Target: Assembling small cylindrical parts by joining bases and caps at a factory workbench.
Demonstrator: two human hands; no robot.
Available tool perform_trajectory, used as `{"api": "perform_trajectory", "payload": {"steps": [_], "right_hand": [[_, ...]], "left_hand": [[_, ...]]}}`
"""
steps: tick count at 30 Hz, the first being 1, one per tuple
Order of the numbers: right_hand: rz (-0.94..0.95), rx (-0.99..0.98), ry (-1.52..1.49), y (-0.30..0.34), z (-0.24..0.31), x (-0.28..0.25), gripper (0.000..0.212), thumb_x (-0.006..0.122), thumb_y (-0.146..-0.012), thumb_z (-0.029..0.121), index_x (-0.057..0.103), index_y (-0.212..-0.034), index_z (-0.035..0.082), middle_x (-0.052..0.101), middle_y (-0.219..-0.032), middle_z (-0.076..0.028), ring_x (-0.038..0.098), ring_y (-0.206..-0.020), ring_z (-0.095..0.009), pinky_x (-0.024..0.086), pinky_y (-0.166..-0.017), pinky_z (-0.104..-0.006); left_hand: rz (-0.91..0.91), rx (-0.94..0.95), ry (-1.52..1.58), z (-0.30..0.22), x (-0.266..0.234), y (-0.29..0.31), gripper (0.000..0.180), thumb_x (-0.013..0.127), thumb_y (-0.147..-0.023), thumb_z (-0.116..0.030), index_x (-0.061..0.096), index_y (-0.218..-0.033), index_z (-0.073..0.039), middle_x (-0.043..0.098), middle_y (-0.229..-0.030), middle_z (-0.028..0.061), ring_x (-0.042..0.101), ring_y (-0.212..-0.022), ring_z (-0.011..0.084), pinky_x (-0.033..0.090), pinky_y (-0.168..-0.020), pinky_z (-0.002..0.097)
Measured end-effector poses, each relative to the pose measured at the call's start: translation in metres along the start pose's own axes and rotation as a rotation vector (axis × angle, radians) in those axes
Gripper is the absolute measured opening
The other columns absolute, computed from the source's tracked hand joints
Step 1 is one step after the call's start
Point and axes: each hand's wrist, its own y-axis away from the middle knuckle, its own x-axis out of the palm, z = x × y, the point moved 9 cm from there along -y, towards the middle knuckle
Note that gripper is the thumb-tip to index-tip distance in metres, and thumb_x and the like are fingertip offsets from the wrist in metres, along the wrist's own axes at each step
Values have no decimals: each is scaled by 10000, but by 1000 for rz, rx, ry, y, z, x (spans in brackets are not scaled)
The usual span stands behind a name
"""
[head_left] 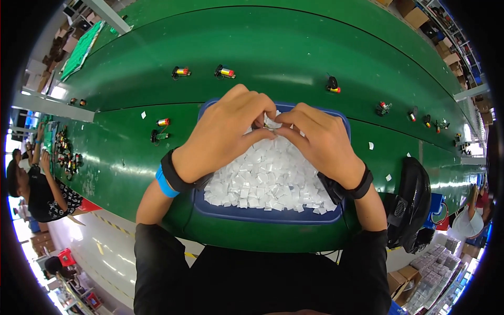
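A blue tray [247,213] heaped with small white square pieces [262,178] sits on the green bench in front of me. Over its far part, my left hand [226,123] and my right hand [323,139] meet, fingertips close together. Both are closed in a pinch on something tiny between them. My fingers mostly hide it, so its kind cannot be made out. A black band and a blue band circle my left wrist, and a black band is on my right.
Small red-yellow cylinders with black parts and wires [224,72] lie scattered across the green bench [273,47]. A black bag [404,205] is at the right edge. Another person [42,184] works at the left; cartons [404,281] stand at lower right.
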Motion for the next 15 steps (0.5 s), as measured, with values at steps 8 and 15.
{"api": "perform_trajectory", "payload": {"steps": [8,15], "right_hand": [[54,-121,261,2,15,12,119,731,-759,52,661,-854,52,521,-773,-47,600,-615,-182,446,-482,-314],[-18,-162,361,-2,14,6,146,716,-725,27,654,-854,55,524,-782,-44,597,-612,-174,446,-482,-312]], "left_hand": [[-136,172,-316,-20,2,15,309,837,-740,-128,651,-984,-85,623,-830,31,571,-869,217,496,-716,330],[-31,-1,-72,-16,-2,21,265,818,-797,-100,670,-1013,-58,673,-870,35,623,-734,199,520,-624,322]]}}
